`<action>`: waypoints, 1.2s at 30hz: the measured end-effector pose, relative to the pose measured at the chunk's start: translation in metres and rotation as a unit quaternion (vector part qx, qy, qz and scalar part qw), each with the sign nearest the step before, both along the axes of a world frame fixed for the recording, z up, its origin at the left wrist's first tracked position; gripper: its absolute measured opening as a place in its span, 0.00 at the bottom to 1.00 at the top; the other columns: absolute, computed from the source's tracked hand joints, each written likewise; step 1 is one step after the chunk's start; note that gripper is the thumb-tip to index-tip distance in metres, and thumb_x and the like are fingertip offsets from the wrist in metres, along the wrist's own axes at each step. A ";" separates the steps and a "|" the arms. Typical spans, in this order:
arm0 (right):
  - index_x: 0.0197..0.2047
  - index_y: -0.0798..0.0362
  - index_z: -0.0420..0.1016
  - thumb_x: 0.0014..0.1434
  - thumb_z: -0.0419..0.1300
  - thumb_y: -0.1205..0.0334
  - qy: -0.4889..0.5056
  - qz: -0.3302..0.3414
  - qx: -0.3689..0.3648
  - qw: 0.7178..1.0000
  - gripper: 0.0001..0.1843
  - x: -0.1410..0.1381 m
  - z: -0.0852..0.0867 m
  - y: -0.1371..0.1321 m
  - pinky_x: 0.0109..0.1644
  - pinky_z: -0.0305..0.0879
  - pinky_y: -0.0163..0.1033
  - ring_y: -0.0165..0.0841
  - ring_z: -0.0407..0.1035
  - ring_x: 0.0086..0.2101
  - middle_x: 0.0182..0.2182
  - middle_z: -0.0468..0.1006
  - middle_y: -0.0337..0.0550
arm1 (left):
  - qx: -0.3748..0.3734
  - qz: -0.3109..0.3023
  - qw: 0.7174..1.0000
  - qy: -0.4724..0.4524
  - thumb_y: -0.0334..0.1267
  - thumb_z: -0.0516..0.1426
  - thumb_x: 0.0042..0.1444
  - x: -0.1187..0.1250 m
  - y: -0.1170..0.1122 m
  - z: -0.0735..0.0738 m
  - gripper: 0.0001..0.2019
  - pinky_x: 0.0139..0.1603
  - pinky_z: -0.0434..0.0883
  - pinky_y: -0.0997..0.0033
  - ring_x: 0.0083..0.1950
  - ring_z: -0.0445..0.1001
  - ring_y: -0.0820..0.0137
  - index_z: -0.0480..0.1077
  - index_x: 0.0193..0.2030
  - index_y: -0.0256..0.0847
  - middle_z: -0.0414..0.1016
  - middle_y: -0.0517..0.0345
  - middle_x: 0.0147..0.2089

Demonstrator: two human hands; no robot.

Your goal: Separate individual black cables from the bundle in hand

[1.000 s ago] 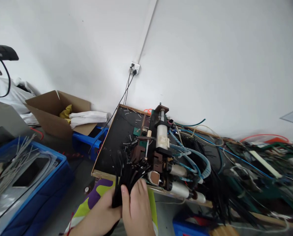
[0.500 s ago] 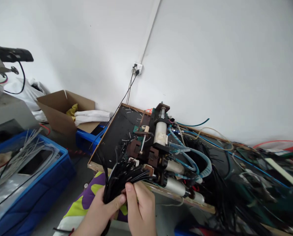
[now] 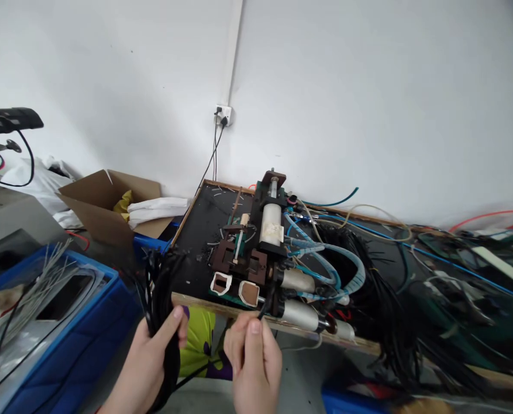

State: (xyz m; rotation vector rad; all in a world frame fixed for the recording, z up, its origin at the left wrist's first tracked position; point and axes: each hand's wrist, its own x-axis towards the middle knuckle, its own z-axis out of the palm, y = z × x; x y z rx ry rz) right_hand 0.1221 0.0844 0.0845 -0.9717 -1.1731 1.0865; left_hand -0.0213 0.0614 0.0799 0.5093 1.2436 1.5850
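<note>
A thick bundle of black cables (image 3: 159, 287) is gripped in my left hand (image 3: 146, 353), its many cut ends fanning upward at the table's left front corner. My right hand (image 3: 254, 359) pinches a single black cable (image 3: 196, 374) between thumb and forefinger. The tip of that cable points up beside the front of a pneumatic machine (image 3: 256, 264), and its length trails back toward the bundle. Two white-edged pads (image 3: 248, 293) sit at the machine's front, just beyond my right hand.
Silver cylinders (image 3: 301, 313) and blue air hoses (image 3: 346, 270) occupy the right of the black-topped table (image 3: 200, 224). More black cables (image 3: 385, 322) hang over its edge. At left stand a blue crate (image 3: 79, 339) with pale wires and a cardboard box (image 3: 88, 201).
My hands have moved apart. The bundle has shifted left with my left hand, while my right hand has drawn one cable away from it. The view has turned slightly.
</note>
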 end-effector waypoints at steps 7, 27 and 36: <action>0.34 0.49 0.71 0.74 0.46 0.61 -0.295 0.167 0.094 0.936 0.18 0.001 -0.005 0.001 0.28 0.57 0.37 0.35 0.73 0.23 0.24 0.77 0.41 | -0.006 -0.066 0.998 0.014 0.49 0.74 0.46 0.005 0.009 0.001 0.20 0.21 0.51 0.75 0.21 0.49 0.78 0.71 0.27 0.38 0.55 0.69 0.19; 0.32 0.52 0.75 0.69 0.59 0.52 -0.146 0.208 -0.060 0.965 0.16 0.012 -0.036 -0.010 0.26 0.54 0.32 0.29 0.64 0.21 0.20 0.71 0.35 | 0.011 -0.043 0.999 -0.004 0.44 0.73 0.52 0.009 0.023 0.001 0.15 0.22 0.54 0.76 0.22 0.52 0.78 0.76 0.36 0.37 0.58 0.69 0.21; 0.28 0.51 0.69 0.68 0.64 0.47 0.407 0.216 -0.166 0.872 0.21 -0.006 -0.043 0.001 0.23 0.44 0.33 0.25 0.40 0.16 0.12 0.54 0.24 | 0.049 -0.017 0.999 -0.012 0.46 0.69 0.58 0.001 0.023 0.006 0.21 0.24 0.55 0.74 0.23 0.54 0.77 0.73 0.53 0.40 0.59 0.70 0.22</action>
